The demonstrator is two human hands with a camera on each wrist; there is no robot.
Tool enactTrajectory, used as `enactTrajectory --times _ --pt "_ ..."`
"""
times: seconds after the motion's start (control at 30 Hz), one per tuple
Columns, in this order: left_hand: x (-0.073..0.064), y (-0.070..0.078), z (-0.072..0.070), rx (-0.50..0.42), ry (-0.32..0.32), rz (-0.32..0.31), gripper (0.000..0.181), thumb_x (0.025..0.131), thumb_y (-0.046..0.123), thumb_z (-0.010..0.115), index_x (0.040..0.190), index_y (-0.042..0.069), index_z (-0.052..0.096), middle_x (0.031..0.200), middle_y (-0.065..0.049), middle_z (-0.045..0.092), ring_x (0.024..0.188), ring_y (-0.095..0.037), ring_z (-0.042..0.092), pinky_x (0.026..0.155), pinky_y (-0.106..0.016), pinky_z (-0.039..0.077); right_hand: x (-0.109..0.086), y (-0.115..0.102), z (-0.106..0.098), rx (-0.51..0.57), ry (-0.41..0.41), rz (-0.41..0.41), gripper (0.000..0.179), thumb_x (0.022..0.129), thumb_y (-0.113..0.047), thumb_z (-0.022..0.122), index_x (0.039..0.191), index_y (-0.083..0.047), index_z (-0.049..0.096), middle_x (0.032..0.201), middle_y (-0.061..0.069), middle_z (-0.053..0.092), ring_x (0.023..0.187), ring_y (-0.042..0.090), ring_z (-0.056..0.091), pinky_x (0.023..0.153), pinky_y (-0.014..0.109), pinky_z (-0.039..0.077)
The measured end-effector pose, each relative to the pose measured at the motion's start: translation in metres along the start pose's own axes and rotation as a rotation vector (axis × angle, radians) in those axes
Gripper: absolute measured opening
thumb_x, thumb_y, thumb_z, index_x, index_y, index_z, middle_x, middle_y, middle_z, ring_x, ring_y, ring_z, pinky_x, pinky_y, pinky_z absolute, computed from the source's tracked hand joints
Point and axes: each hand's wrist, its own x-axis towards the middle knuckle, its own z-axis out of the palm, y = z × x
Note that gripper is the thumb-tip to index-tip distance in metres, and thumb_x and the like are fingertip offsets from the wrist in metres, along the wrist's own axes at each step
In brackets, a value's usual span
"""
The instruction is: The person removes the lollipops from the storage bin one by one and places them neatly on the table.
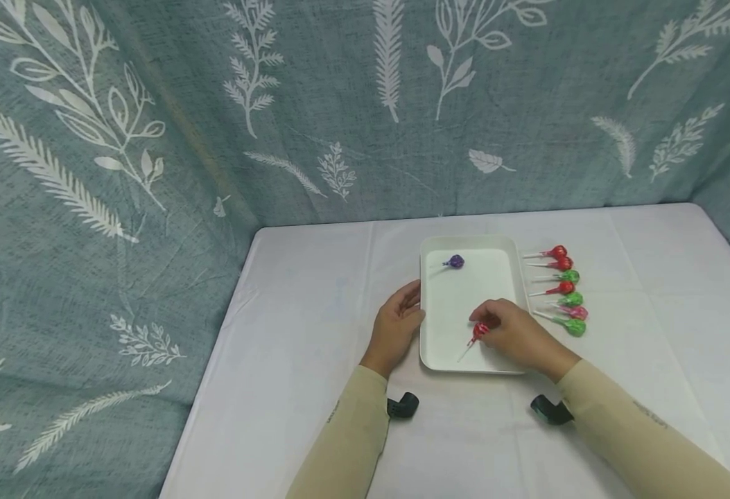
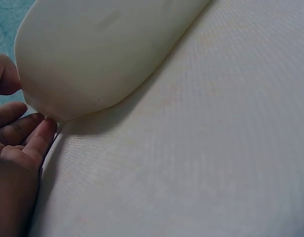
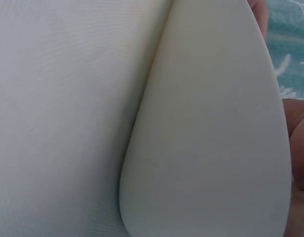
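A shallow white tray [image 1: 472, 305] lies on the table. At its left side, my left hand [image 1: 394, 331] holds the outer edge; in the left wrist view its thumb [image 2: 4, 75] and fingertips [image 2: 45, 129] touch the tray wall. Over the tray's near right part, my right hand [image 1: 517, 336] pinches a red-wrapped lollipop [image 1: 480, 330] by its head, the white stick pointing toward the near left. A purple lollipop [image 1: 456, 262] lies in the tray's far part. In the right wrist view the tray wall [image 3: 211, 128] hides much of the right hand.
Right of the tray, several red, green and pink lollipops [image 1: 570, 299] lie in a column, sticks toward the tray. A white cloth [image 1: 302, 333] covers the table. Patterned blue-green curtains [image 1: 365, 152] hang behind and at the sides. Black wrist devices [image 1: 404, 406] sit at both wrists.
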Motion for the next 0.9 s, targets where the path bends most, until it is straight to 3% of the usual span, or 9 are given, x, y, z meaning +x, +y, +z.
enactTrajectory --times 0.27,0.5,0.9 --pt "0.0024 0.0014 0.0023 0.005 0.003 -0.003 0.056 0.103 0.003 0.062 0.158 0.002 0.054 0.151 -0.009 0.063 0.135 -0.021 0.063 0.113 -0.032 0.052 0.0013 0.0007 -0.0007 -0.066 0.004 -0.023 0.022 0.095 0.001 0.076 0.117 -0.004 0.074 0.113 0.009 0.067 0.105 0.029 0.062 0.098 0.051 0.057" --pt "0.0041 0.0005 0.0036 0.002 0.012 -0.003 0.056 0.102 0.002 0.062 0.157 0.001 0.055 0.151 -0.009 0.064 0.135 -0.019 0.063 0.113 -0.031 0.052 0.0024 0.0042 -0.0013 -0.028 0.021 -0.03 0.021 0.098 -0.004 0.077 0.119 -0.005 0.074 0.113 0.008 0.068 0.102 0.027 0.065 0.093 0.048 0.059" --pt "0.0048 0.0023 0.0051 0.001 0.025 0.007 0.056 0.102 0.0 0.062 0.157 0.001 0.055 0.151 -0.01 0.063 0.136 -0.022 0.062 0.113 -0.032 0.052 -0.004 0.0089 -0.0078 0.038 0.154 -0.11 0.023 0.095 0.002 0.077 0.117 -0.003 0.072 0.112 0.008 0.065 0.097 0.025 0.066 0.084 0.029 0.059"
